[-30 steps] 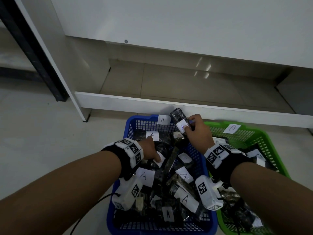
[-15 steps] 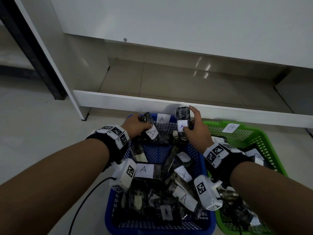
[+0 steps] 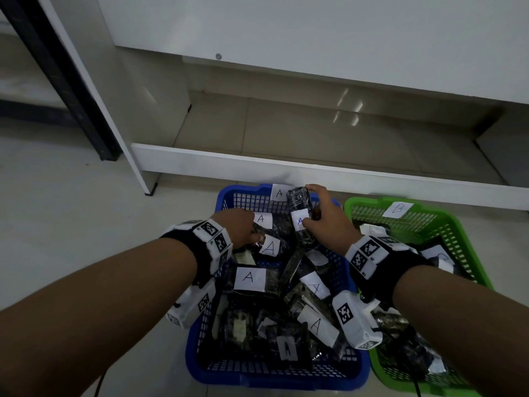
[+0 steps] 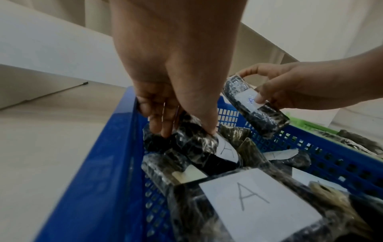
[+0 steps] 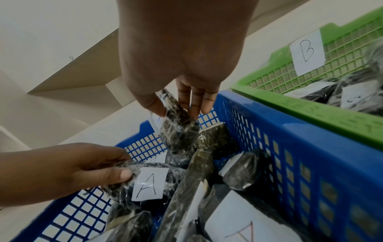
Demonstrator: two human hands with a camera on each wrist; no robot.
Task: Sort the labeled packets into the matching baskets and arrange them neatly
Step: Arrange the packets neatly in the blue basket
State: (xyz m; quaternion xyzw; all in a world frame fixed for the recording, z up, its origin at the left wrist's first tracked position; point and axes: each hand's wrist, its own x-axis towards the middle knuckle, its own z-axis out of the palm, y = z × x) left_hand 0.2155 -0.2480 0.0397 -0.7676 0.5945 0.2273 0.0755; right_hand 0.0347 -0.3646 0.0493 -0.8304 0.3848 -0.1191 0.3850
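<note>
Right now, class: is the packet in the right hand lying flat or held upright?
Upright, tilted. The right hand pinches the packet on end above the blue basket.

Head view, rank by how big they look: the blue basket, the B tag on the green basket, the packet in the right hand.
1. blue basket
2. packet
3. B tag

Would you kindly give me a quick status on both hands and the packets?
Left hand grips an A packet in blue basket. Right hand holds another A packet upright. Nothing blocking.
</note>
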